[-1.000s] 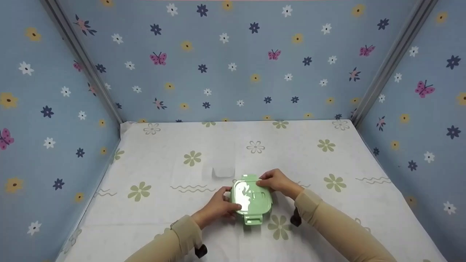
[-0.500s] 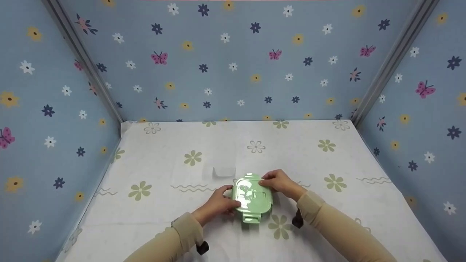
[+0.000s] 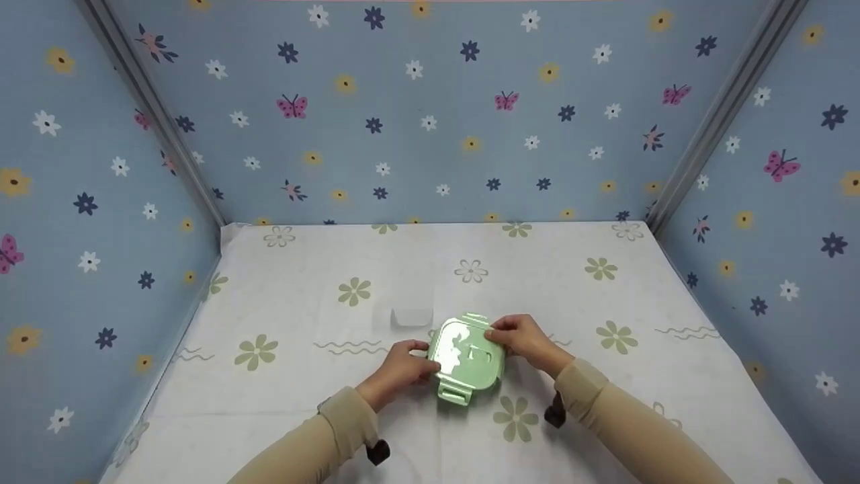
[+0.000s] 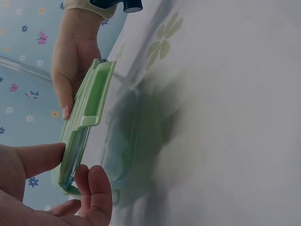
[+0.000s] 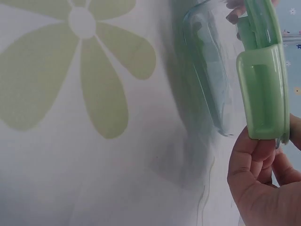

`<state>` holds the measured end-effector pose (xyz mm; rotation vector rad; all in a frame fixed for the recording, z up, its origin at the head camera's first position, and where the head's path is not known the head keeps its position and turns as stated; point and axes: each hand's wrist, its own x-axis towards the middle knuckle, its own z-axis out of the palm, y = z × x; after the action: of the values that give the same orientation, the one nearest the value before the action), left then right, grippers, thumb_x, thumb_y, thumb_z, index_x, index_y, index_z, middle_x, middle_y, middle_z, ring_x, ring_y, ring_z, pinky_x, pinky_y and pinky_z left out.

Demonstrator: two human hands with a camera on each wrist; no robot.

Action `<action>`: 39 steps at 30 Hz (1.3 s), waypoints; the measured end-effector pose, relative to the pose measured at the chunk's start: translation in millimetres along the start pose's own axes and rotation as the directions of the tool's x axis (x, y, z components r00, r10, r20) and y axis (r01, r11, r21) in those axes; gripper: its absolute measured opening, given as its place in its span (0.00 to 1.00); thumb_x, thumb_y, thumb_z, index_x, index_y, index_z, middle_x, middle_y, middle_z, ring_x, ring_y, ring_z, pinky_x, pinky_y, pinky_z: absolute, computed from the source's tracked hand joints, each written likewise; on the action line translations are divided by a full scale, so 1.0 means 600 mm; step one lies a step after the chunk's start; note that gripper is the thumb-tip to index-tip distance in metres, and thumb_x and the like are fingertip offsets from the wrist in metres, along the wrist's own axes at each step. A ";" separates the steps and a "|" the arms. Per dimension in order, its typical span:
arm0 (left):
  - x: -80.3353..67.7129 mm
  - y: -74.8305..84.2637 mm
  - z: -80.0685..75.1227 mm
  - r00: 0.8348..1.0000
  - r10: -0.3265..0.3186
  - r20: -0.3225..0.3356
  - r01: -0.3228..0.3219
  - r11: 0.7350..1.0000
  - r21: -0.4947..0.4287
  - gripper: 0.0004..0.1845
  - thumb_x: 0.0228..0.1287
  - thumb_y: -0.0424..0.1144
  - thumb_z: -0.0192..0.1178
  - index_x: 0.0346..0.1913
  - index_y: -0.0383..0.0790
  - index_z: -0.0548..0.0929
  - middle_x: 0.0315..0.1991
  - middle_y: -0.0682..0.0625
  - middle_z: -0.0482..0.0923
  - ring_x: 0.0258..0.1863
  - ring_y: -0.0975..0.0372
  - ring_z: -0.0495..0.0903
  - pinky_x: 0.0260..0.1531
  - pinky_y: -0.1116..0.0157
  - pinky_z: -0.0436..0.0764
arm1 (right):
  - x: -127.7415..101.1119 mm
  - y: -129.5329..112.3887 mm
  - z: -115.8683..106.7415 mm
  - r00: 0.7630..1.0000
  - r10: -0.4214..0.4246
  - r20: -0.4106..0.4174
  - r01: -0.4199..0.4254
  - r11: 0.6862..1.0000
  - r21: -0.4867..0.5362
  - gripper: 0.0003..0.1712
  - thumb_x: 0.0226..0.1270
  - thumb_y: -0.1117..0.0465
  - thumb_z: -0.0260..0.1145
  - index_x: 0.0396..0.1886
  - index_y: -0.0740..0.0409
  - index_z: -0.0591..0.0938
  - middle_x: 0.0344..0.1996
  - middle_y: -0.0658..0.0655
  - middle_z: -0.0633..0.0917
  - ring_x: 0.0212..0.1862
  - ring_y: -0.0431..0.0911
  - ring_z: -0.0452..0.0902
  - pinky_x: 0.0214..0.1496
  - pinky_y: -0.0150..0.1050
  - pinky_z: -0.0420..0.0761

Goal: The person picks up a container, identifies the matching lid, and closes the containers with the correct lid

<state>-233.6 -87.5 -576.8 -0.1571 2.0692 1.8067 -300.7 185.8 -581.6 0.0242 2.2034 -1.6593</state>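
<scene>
A glass food container with a light green snap-on lid [image 3: 467,356] is between both hands, low over the table. Its clear glass body [image 4: 123,141] shows beneath the lid in the left wrist view. My left hand [image 3: 401,368] holds the left side, thumb over the lid's edge and fingers below the rim. At the far right corner my right hand [image 3: 527,341] pinches the rim, thumb on top and fingers underneath. One lid flap [image 5: 263,94] hangs angled downward in the right wrist view. Whether the glass base touches the cloth is unclear.
A small translucent, box-like thing [image 3: 412,317] stands just behind the container. White cloth with green flowers [image 3: 289,396] covers the table. Blue patterned walls [image 3: 430,154] enclose the back and both sides, with grey posts [image 3: 154,107] in the corners.
The container has turned slightly clockwise as seen from above; its near flap swung left and its far flap right. Both hands shifted slightly with it, keeping their hold.
</scene>
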 end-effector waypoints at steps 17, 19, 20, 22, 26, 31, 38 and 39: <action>0.021 0.013 0.008 0.993 0.059 -0.106 -0.069 0.993 -0.094 0.24 0.66 0.30 0.71 0.63 0.25 0.82 0.47 0.40 0.88 0.33 0.62 0.86 0.41 0.61 0.91 | -0.015 0.000 -0.017 0.999 0.007 -0.036 -0.005 0.998 0.067 0.09 0.76 0.63 0.72 0.46 0.65 0.84 0.34 0.52 0.83 0.32 0.41 0.80 0.33 0.34 0.87; 0.028 0.014 0.011 0.989 0.074 -0.129 -0.088 0.990 -0.106 0.23 0.66 0.29 0.71 0.62 0.25 0.83 0.47 0.41 0.88 0.32 0.63 0.85 0.39 0.62 0.91 | -0.018 0.000 -0.020 0.999 0.017 -0.041 -0.014 0.997 0.076 0.09 0.76 0.63 0.72 0.46 0.65 0.83 0.34 0.52 0.83 0.33 0.41 0.80 0.34 0.35 0.88; 0.031 0.015 0.012 0.987 0.082 -0.141 -0.098 0.989 -0.110 0.22 0.66 0.28 0.71 0.61 0.24 0.84 0.45 0.41 0.87 0.32 0.63 0.85 0.38 0.62 0.91 | -0.019 0.001 -0.021 0.999 0.022 -0.044 -0.018 0.997 0.080 0.09 0.76 0.63 0.72 0.46 0.65 0.83 0.34 0.52 0.83 0.33 0.41 0.80 0.34 0.35 0.88; 0.037 0.016 0.014 0.983 0.094 -0.156 -0.111 0.988 -0.109 0.20 0.66 0.28 0.70 0.60 0.24 0.85 0.44 0.43 0.85 0.32 0.63 0.84 0.37 0.64 0.90 | -0.023 0.001 -0.023 0.998 0.032 -0.048 -0.028 0.996 0.081 0.09 0.75 0.63 0.72 0.45 0.65 0.83 0.34 0.52 0.83 0.33 0.42 0.81 0.35 0.35 0.89; 0.046 0.021 0.014 0.980 0.113 -0.163 -0.127 0.989 -0.074 0.19 0.68 0.29 0.69 0.59 0.24 0.85 0.43 0.45 0.84 0.35 0.62 0.83 0.38 0.65 0.90 | -0.028 0.005 -0.027 0.998 0.046 -0.046 -0.043 0.996 0.083 0.09 0.74 0.62 0.73 0.43 0.65 0.83 0.32 0.53 0.84 0.32 0.42 0.83 0.35 0.37 0.90; 0.055 0.026 0.016 0.976 0.135 -0.168 -0.138 0.990 -0.008 0.18 0.69 0.29 0.68 0.58 0.23 0.86 0.45 0.41 0.87 0.37 0.62 0.84 0.39 0.67 0.88 | -0.033 0.012 -0.033 0.998 0.065 -0.022 -0.063 0.996 0.068 0.10 0.74 0.62 0.73 0.43 0.66 0.84 0.30 0.54 0.86 0.30 0.43 0.85 0.36 0.38 0.91; 0.063 0.028 0.017 0.973 0.145 -0.177 -0.132 0.988 0.080 0.16 0.69 0.30 0.68 0.56 0.26 0.88 0.47 0.39 0.89 0.39 0.61 0.85 0.40 0.67 0.87 | -0.042 0.018 -0.038 0.996 0.092 0.000 -0.092 0.995 0.027 0.10 0.73 0.61 0.73 0.42 0.66 0.87 0.28 0.54 0.88 0.30 0.44 0.86 0.37 0.39 0.91; 0.064 0.028 0.017 0.974 0.141 -0.179 -0.128 0.988 0.084 0.16 0.69 0.30 0.68 0.56 0.26 0.88 0.47 0.39 0.89 0.39 0.61 0.85 0.40 0.67 0.87 | -0.043 0.019 -0.039 0.996 0.092 0.004 -0.092 0.995 0.024 0.11 0.73 0.60 0.73 0.42 0.66 0.87 0.27 0.54 0.88 0.29 0.43 0.86 0.37 0.39 0.91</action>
<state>-272.1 -68.2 -576.2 -0.1741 2.3211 1.8542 -280.9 216.2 -579.0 0.1275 2.1470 -1.6345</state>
